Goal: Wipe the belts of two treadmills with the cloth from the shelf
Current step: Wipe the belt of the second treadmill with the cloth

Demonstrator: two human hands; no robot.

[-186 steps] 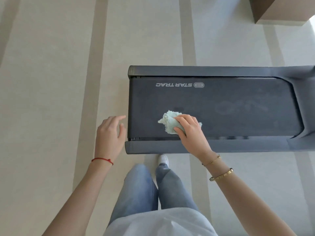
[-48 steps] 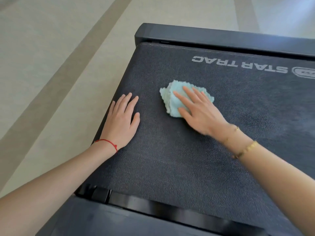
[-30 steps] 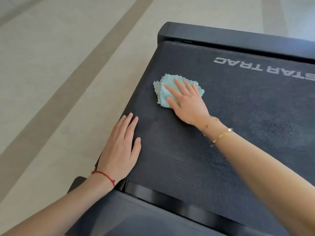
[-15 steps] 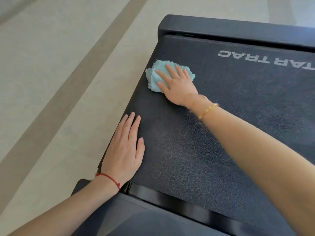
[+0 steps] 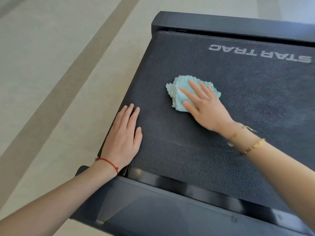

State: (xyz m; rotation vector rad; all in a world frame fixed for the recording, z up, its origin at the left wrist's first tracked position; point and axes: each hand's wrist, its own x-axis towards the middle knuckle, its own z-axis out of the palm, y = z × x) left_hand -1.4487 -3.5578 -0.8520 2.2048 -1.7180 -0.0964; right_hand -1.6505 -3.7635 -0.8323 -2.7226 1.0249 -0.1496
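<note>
Pressing bunched cloth (image 5: 180, 92) onto belt (image 5: 187, 150)

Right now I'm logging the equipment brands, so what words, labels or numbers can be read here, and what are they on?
"STAR TRAC": white letters printed on the treadmill belt, upside down from this view, beyond the cloth.
No other word, number or sign shows; the side rail carries no readable label.
</note>
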